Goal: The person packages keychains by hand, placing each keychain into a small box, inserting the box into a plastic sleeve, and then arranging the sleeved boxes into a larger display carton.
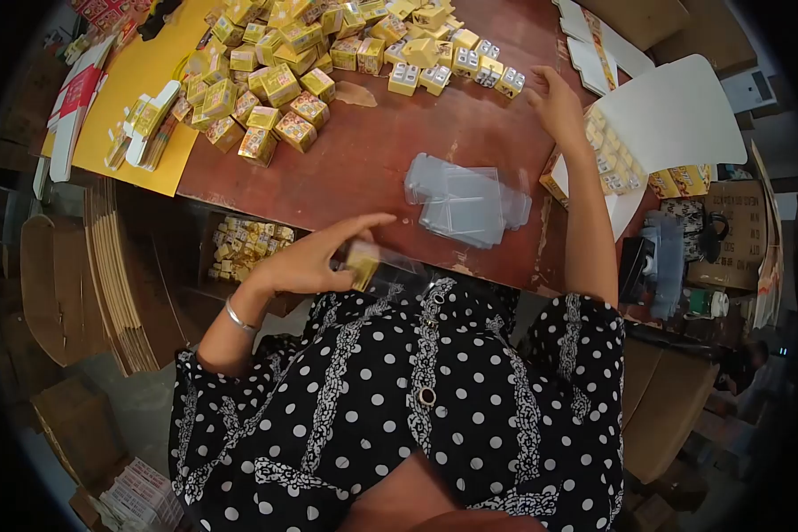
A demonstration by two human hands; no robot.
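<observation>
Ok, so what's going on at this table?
The left hand holds a small yellow item with clear plastic, blurred, near the table's edge. The right hand is stretched out, open, beside the loose yellow-and-white pieces. Clear plastic sheets lie stacked between the hands, and small yellow boxes are piled toward the far left.

2 hands at the counter (363, 168). Left hand (315, 255) at the near edge, by a blurred yellow piece (361, 266) — grip unclear. Right hand (554, 106) loosely open, just beside the end yellow-and-white block (509, 82). Yellow boxes (279, 84) piled far left, clear plastic sheets (470, 208) stacked nearer — white-flapped carton (683, 115) at right.
</observation>
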